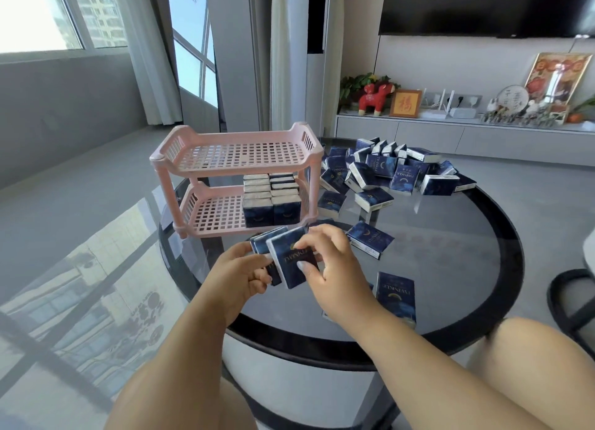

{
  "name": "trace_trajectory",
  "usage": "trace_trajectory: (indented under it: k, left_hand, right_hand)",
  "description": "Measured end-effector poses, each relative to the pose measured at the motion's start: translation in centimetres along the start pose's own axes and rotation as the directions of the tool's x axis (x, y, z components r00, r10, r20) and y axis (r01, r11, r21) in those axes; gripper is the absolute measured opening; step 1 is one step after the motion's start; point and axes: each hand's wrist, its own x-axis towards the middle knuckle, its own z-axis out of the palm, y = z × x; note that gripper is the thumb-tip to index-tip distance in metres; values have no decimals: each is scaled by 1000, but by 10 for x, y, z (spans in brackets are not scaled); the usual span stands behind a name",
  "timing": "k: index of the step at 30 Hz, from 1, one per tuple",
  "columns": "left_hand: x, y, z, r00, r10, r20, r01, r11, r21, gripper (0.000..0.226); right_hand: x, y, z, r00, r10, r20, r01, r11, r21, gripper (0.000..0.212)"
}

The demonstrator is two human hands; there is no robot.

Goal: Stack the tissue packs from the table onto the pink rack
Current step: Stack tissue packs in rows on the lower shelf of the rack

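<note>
Left hand point(240, 273) and right hand point(331, 268): both clamped on a small bunch of navy tissue packs point(289, 255), frame centre | pink rack point(238, 149) (two tiers): centre-left on glass tabletop point(450, 268); lower tier carries two rows of stacked packs point(272, 198), top tier bare | loose pile point(392, 169): centre-right.

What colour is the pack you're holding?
Dark navy blue pack with gold lettering and a white edge, seen in the head view.
</note>
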Motion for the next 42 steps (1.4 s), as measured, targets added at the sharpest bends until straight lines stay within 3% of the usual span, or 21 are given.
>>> trace_trajectory:
  k: [3,6,8,12,18,24,31,35,42]
  left_hand:
    - [-2,2,-2,999,9,41,-7,999,-52,25]
    - [-5,5,-2,990,25,137,-5,990,-142,38]
    - [-5,4,-3,990,36,136,-30,998,-48,51]
    - [0,-3,-2,989,146,37,-150,933,327,73]
    - [-1,-1,-7,973,227,41,-224,886,406,67]
    - [1,-5,-8,979,191,74,-203,856,476,76]
    - [7,-5,-17,971,236,36,-216,804,554,68]
    - [7,12,-28,954,292,-64,-221,832,509,56]
    - [30,52,-64,917,331,-221,-185,847,499,63]
  right_hand:
    - [2,0,2,997,83,8,-83,996,37,36]
    - [4,1,5,990,140,20,-141,989,51,42]
    - [4,1,8,986,166,11,-167,984,65,43]
    - [5,-2,9,977,208,44,-213,966,148,46]
    - [12,-18,8,891,328,315,-439,800,409,75]
    - [2,-26,26,866,357,349,-491,736,466,87]
    - [-1,-5,22,887,300,352,-441,777,449,39]
    - [8,1,23,890,315,330,-429,825,368,76]
    - [10,3,36,936,270,225,-315,928,199,41]
